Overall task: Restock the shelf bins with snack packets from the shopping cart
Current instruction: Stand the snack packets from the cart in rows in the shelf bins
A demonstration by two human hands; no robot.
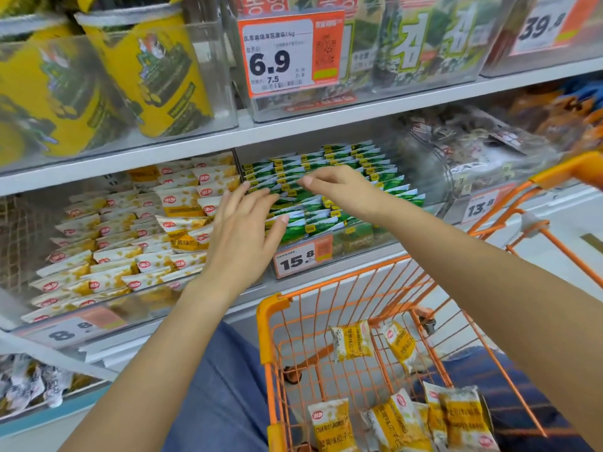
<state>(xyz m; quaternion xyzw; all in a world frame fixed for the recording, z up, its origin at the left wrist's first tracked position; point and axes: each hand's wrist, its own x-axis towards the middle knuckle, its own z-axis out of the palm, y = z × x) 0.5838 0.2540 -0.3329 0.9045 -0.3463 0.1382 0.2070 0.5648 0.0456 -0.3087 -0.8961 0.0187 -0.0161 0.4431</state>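
A clear shelf bin (352, 243) at the middle holds rows of small green and white snack packets (329, 220). My left hand (243, 230) rests flat on the front left rows with fingers spread, holding nothing. My right hand (339, 184) hovers over the back rows, fingertips pinched close together; no packet shows between them. To the left, another clear bin (98, 318) holds yellow and white packets (117, 256). Several yellow packets (352, 342) of the same kind lie in the orange shopping cart (266, 327) at the lower right.
The upper shelf carries yellow snack tubs (146, 73) and green seaweed packs (424, 44) in clear bins. A bin of dark packets (463, 148) stands to the right. Price tags read 6.9 (280, 57) and 15.8 (301, 259). My blue-clad legs are beside the cart.
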